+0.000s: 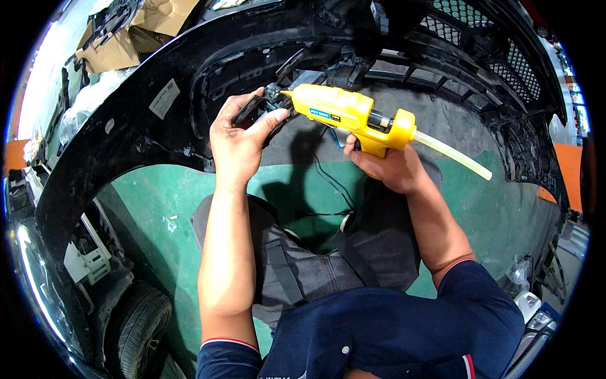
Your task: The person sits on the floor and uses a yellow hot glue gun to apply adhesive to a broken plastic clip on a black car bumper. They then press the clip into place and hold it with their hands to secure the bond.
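Observation:
My right hand (391, 165) is wrapped round the handle of a yellow hot glue gun (334, 104). A long translucent glue stick (454, 153) juts from the gun's back end toward the right. Its nozzle points left, at or very close to a small black plastic part (250, 108). Fingers and thumb of my left hand (240, 129) grip that part from both sides. I cannot tell what kind of part it is, nor whether the nozzle touches it. Behind both hands lies a large black car bumper (158, 123), its inner side facing me.
Green floor (164, 196) shows round my legs, with a dark cable (334, 183) trailing between them. A car's wheel (142, 328) stands at the lower left. Torn cardboard (120, 44) lies at the upper left, and mesh grilles (461, 12) sit at the upper right.

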A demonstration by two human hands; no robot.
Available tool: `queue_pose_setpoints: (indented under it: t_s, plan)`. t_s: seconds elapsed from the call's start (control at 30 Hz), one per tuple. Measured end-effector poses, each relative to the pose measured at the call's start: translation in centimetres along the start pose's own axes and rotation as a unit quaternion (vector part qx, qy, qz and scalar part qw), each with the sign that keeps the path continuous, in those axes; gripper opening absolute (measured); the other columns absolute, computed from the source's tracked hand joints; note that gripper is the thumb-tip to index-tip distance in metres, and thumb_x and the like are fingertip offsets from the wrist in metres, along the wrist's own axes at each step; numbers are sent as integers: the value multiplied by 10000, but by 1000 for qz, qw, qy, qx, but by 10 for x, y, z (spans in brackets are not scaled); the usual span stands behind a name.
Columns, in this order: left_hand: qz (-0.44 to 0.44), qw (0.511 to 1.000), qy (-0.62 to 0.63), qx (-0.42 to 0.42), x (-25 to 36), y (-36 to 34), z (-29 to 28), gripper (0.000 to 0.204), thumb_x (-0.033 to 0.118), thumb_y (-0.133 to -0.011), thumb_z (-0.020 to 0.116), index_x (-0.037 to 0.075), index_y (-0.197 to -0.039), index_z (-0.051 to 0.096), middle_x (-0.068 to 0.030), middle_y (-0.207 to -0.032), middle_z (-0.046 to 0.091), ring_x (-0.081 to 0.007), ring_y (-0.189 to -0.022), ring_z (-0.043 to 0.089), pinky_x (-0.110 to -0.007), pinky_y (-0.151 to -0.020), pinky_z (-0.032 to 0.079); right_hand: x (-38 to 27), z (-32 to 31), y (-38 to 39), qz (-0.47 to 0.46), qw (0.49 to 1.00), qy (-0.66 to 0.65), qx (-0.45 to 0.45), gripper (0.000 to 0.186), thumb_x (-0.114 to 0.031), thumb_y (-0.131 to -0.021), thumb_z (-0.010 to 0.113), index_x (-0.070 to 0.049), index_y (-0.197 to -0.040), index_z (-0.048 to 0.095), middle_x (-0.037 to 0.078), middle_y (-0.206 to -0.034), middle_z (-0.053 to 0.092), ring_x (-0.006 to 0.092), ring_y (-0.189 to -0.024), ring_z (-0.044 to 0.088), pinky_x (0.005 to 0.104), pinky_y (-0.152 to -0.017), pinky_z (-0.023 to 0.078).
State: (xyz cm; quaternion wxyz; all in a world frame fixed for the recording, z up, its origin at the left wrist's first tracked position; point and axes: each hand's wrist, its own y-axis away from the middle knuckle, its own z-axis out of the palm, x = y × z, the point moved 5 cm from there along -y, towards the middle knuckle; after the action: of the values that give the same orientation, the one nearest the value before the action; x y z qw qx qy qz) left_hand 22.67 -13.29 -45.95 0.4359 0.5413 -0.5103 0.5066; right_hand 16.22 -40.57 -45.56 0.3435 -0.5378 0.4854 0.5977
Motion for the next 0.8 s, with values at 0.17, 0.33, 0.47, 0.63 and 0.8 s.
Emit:
queue_pose_setpoints:
  t_s: [0.17, 0.33, 0.47, 0.63, 0.8]
  plan:
    - [-12, 1000, 7, -3, 1, 1, 2, 454, 98, -768, 964, -14, -1162, 769, -75, -1115, 764, -140, -1037, 702, -298, -975, 543, 7, 1, 0, 1, 999, -43, 2, 271, -44, -944, 759, -28, -1207, 696, 31, -1126, 735, 144, -1063, 693, 313, -980, 548]
    - [-6, 1000, -3, -4, 6, 1, 2, 451, 90, -769, 962, -16, -1162, 767, -73, -1115, 764, -137, -1039, 701, -297, -975, 546, 3, -1, -1, 1, 1000, -24, 3, 261, -40, -940, 760, -24, -1193, 694, 32, -1094, 730, 141, -1032, 689, 313, -949, 554]
    - [-1, 1000, -2, -4, 9, 1, 2, 456, 87, -770, 960, -15, -1171, 768, -68, -1106, 762, -139, -1037, 702, -297, -976, 545, 1, 0, -1, -3, 1000, -15, 6, 256, -34, -938, 758, -21, -1185, 692, 30, -1065, 726, 138, -1003, 685, 313, -922, 559]
    - [-3, 1000, 1, -3, 6, 0, 1, 457, 77, -772, 956, -17, -1177, 767, -64, -1099, 759, -138, -1033, 701, -294, -977, 543, 0, 0, -1, 5, 1000, -20, 3, 253, -31, -939, 754, -24, -1184, 692, 25, -1055, 721, 133, -992, 682, 310, -918, 559]
    - [-8, 1000, 22, -8, 8, 1, 2, 452, 74, -778, 953, -17, -1180, 767, -57, -1096, 756, -131, -1026, 697, -290, -972, 541, 1, 1, 0, 4, 1000, -17, 10, 256, -35, -946, 750, -29, -1194, 686, 23, -1056, 718, 131, -990, 680, 312, -916, 560]
